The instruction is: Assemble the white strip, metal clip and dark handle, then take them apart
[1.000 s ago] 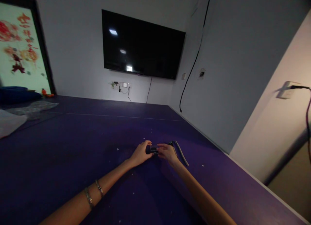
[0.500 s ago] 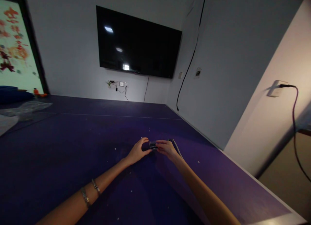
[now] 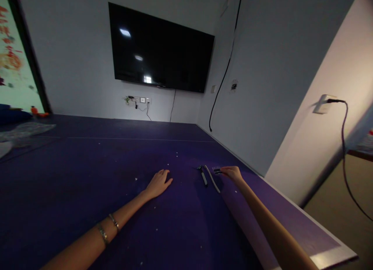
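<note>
My right hand (image 3: 232,173) pinches a small, clear, flat case (image 3: 217,170) with dark contents between thumb and fingers, low over the purple tabletop on the right. What kind of case it is I cannot make out. Just left of it lies a thin, pale grey, slightly bent strip (image 3: 212,179). Beside that strip rests a small dark tool with a short crosswise head and a grey handle (image 3: 204,179), like a razor. My left hand (image 3: 158,183) lies palm down on the table, fingers and thumb apart, holding nothing.
Small white specks are scattered over the purple tabletop (image 3: 87,184). Crumpled clear plastic (image 3: 27,130) lies at the far left, near an orange item (image 3: 37,112). Walls border the back and right; a black cable (image 3: 221,83) hangs by the corner. A television (image 3: 163,48) is mounted above.
My right hand has moved right with the clear case, away from my left hand. The left hand has let go and settled flat. The dark tool and strip now show fully.
</note>
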A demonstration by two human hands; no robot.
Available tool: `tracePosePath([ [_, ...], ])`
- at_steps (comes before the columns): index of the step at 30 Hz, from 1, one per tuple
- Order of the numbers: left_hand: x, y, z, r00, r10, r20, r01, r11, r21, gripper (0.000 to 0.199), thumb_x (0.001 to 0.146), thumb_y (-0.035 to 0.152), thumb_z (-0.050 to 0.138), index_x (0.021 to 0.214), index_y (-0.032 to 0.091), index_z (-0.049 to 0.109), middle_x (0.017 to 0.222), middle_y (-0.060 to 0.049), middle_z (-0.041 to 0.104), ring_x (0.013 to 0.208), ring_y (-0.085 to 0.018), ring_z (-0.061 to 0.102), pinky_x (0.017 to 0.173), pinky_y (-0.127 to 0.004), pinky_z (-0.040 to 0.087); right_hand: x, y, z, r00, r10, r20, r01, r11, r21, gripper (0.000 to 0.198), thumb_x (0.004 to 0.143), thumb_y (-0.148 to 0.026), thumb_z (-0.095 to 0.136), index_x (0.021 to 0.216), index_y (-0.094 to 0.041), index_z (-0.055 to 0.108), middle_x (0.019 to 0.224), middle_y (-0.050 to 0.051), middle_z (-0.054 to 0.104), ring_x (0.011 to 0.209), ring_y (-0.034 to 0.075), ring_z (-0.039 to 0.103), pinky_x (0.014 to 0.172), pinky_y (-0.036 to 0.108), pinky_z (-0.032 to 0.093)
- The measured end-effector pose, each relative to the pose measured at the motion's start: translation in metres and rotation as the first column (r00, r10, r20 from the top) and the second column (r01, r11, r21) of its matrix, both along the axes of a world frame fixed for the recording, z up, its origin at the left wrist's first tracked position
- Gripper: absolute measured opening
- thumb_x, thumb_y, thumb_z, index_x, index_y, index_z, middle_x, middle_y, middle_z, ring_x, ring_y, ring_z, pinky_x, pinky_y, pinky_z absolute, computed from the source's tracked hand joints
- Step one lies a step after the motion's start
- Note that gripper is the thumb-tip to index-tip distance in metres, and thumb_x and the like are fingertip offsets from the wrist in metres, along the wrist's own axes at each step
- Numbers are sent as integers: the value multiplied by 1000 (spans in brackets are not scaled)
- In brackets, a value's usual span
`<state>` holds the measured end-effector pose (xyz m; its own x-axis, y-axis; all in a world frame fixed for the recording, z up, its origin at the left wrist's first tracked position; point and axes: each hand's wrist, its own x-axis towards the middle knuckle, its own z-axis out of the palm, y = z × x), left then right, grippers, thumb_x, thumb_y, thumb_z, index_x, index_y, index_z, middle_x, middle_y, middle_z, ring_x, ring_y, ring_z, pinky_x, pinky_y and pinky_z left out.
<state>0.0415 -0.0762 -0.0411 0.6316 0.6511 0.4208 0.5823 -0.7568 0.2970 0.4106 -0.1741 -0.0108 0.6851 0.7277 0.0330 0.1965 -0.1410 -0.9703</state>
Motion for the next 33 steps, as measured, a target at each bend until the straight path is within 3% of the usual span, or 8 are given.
tracePosePath([
  [8,0,-1,2,1000,7,-9,-7,1000,9,34,87,39,36,105,14,51,109,-13,58,108,-24,51,94,-38,37,13,1,-25,992,-5,127,17,996,-92,8,58,-14,66,63,-10,70,50,3,64,45,12,59,45,19,50],
  [19,0,0,0,997,-26,78,30,999,-45,32,86,39,38,101,16,53,106,-13,59,107,-25,51,94,-40,37,8,-4,-13,919,34,393,49,979,-198,7,57,-16,64,59,-14,71,47,4,63,45,15,59,45,20,45],
  [23,1,2,-3,996,-25,82,28,999,-44,31,86,39,38,101,16,53,107,-13,59,107,-25,52,94,-40,37,2,-7,-2,864,35,503,69,980,-188,14,61,-19,60,63,-12,73,51,6,65,57,20,64,53,23,45],
  [28,2,4,-2,992,10,128,2,996,-86,29,86,34,38,104,15,51,108,-12,59,104,-23,54,93,-38,39,-26,6,11,811,65,581,26,989,-146,21,66,-23,58,74,-13,74,73,10,71,78,25,65,66,25,45],
  [33,-10,9,4,977,87,193,-68,992,-104,26,85,28,38,103,16,52,111,-10,58,109,-21,52,97,-37,37,-80,31,24,723,202,661,-155,979,-129,23,73,-23,53,84,-17,72,88,9,71,87,22,64,76,25,44],
])
